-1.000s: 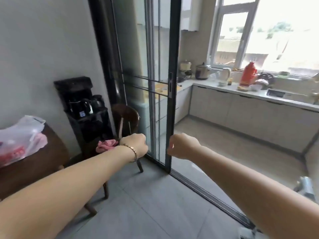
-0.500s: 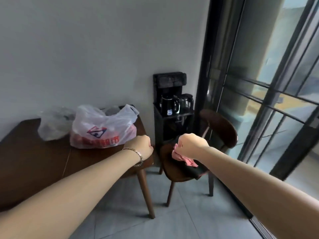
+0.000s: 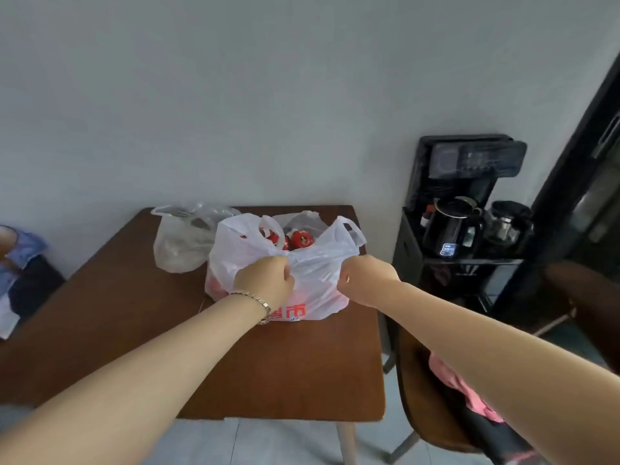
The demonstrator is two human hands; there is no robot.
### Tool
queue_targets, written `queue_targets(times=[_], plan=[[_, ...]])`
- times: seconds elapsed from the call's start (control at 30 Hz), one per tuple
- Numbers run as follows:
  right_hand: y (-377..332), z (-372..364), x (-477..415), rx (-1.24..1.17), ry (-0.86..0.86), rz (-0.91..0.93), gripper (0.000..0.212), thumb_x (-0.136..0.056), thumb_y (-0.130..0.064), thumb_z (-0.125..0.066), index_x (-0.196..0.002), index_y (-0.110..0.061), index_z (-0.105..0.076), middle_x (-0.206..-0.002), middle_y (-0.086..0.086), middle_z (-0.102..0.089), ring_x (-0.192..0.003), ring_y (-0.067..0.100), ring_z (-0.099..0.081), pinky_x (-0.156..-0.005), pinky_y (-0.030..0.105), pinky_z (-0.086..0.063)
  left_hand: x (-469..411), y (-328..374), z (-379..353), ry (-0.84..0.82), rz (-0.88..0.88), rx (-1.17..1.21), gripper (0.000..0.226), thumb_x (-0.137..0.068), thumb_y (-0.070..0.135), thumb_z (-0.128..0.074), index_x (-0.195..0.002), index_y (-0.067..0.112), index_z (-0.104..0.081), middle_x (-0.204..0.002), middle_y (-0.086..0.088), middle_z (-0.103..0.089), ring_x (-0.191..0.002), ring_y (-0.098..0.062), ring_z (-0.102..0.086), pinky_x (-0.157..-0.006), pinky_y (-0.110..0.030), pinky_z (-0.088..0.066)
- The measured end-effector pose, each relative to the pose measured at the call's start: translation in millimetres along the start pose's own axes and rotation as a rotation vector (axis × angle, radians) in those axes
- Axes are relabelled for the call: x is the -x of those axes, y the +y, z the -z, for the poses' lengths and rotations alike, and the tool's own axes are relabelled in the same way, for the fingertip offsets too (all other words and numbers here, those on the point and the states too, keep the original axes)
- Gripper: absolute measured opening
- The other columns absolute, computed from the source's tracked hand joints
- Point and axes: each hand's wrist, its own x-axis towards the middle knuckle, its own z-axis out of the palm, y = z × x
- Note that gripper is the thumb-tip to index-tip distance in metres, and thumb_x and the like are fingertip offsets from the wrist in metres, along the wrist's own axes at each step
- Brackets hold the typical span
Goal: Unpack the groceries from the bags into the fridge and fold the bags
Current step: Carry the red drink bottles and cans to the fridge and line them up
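Observation:
A white plastic grocery bag (image 3: 312, 263) with red print stands on the brown wooden table (image 3: 134, 297), its top gaping over red packaged items (image 3: 300, 239). A second, clear plastic bag (image 3: 181, 243) sits just behind it to the left. My left hand (image 3: 265, 280), with a bracelet at the wrist, and my right hand (image 3: 364, 280) are both curled into fists in front of the white bag's near side, a short gap between them. No plastic shows inside either fist. No fridge is in view.
A black tea station with a kettle (image 3: 453, 229) stands right of the table against the wall. A wooden chair (image 3: 426, 407) with pink cloth (image 3: 459, 384) on it sits at the table's right corner. A dark door frame (image 3: 583, 162) runs up the right edge. Clothes (image 3: 23, 263) lie far left.
The view has swung left from the kitchen doorway to the table. Both fists, unchanged in shape, now sit in front of the white bag instead of in the open air.

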Motion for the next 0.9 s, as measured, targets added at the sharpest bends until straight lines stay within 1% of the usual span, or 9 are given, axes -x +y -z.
queue_targets(times=[0.2, 0.3, 0.4, 0.53, 0.63, 0.67, 0.73, 0.83, 0.9], plan=[[-22, -32, -102, -0.134, 0.028, 0.066, 0.033, -0.098, -0.026, -0.044, -0.128, -0.016, -0.052, -0.131, 0.002, -0.05, -0.105, 0.022, -0.059, -0.083, 0.028, -0.05, -108, -60, -24, 0.111, -0.281, -0.201, 0.029, -0.091, 0.01, -0.043, -0.116, 0.015, -0.058, -0.119, 0.0, -0.058, -0.107, -0.02, -0.054, -0.089, -0.03, -0.042], [-41, -44, -154, -0.104, -0.045, 0.123, 0.046, -0.099, -0.03, -0.04, -0.142, -0.016, -0.036, -0.152, 0.001, -0.027, -0.133, 0.022, -0.037, -0.105, 0.034, -0.035, -167, -84, -33, -0.025, -0.435, -0.365, 0.036, -0.089, 0.003, -0.044, -0.119, 0.018, -0.056, -0.127, 0.001, -0.053, -0.122, -0.019, -0.043, -0.103, -0.033, -0.028], [-54, -60, -193, -0.052, -0.133, 0.118, 0.054, -0.101, -0.037, -0.032, -0.149, -0.015, -0.022, -0.158, -0.001, -0.012, -0.145, 0.021, -0.014, -0.116, 0.035, -0.014, -208, -101, -42, -0.251, -0.54, -0.601, 0.042, -0.089, 0.008, -0.051, -0.128, 0.024, -0.051, -0.152, -0.001, -0.024, -0.142, -0.023, -0.011, -0.114, -0.047, -0.005], [-53, -80, -215, 0.094, -0.378, 0.199, 0.045, -0.102, -0.041, -0.026, -0.139, -0.024, -0.043, -0.147, -0.002, -0.038, -0.141, 0.018, -0.024, -0.12, 0.042, -0.006, -228, -125, -58, -0.564, -0.516, -0.647, 0.037, -0.088, 0.049, -0.048, -0.114, 0.027, -0.062, -0.158, 0.0, 0.007, -0.142, -0.034, 0.018, -0.11, -0.056, 0.014], [-48, -83, -212, -0.05, -0.421, 0.177, 0.042, -0.101, -0.042, -0.027, -0.108, -0.022, -0.063, -0.102, 0.0, -0.065, -0.097, 0.016, -0.06, -0.105, 0.037, -0.039, -227, -145, -62, -0.609, -0.414, -0.677, 0.06, -0.086, 0.064, -0.031, -0.124, 0.026, -0.058, -0.158, -0.002, -0.005, -0.143, -0.035, 0.011, -0.108, -0.056, 0.019], [-45, -84, -209, -0.114, -0.433, 0.138, 0.043, -0.1, -0.044, -0.031, -0.091, -0.019, -0.065, -0.081, 0.0, -0.063, -0.076, 0.015, -0.059, -0.086, 0.031, -0.049, -226, -151, -61, -0.593, -0.357, -0.673, 0.062, -0.089, 0.063, -0.025, -0.128, 0.025, -0.055, -0.155, -0.003, -0.017, -0.143, -0.034, 0.003, -0.108, -0.058, 0.017], [-36, -88, -201, -0.134, -0.481, 0.091, 0.044, -0.098, -0.042, -0.038, -0.078, -0.012, -0.063, -0.061, -0.001, -0.049, -0.055, 0.012, -0.046, -0.062, 0.024, -0.043, -223, -165, -60, -0.573, -0.234, -0.617, 0.057, -0.092, 0.058, -0.018, -0.121, 0.03, -0.059, -0.144, 0.002, -0.031, -0.139, -0.029, -0.013, -0.108, -0.061, 0.005], [-24, -101, -188, -0.101, -0.532, 0.027, 0.036, -0.095, -0.042, -0.044, -0.083, -0.012, -0.06, -0.064, -0.001, -0.049, -0.055, 0.01, -0.042, -0.062, 0.024, -0.041, -216, -188, -63, -0.606, -0.067, -0.455, 0.05, -0.093, 0.052, -0.021, -0.11, 0.029, -0.062, -0.129, 0.003, -0.038, -0.121, -0.02, -0.032, -0.103, -0.047, -0.03], [-20, -112, -182, -0.196, -0.506, -0.06, 0.022, -0.092, -0.045, -0.05, -0.087, -0.024, -0.049, -0.075, -0.004, -0.058, -0.063, 0.01, -0.053, -0.067, 0.021, -0.048, -207, -195, -69, -0.61, -0.064, -0.41, 0.044, -0.094, 0.048, -0.025, -0.114, 0.028, -0.059, -0.125, 0.001, -0.035, -0.118, -0.019, -0.033, -0.097, -0.042, -0.037]])
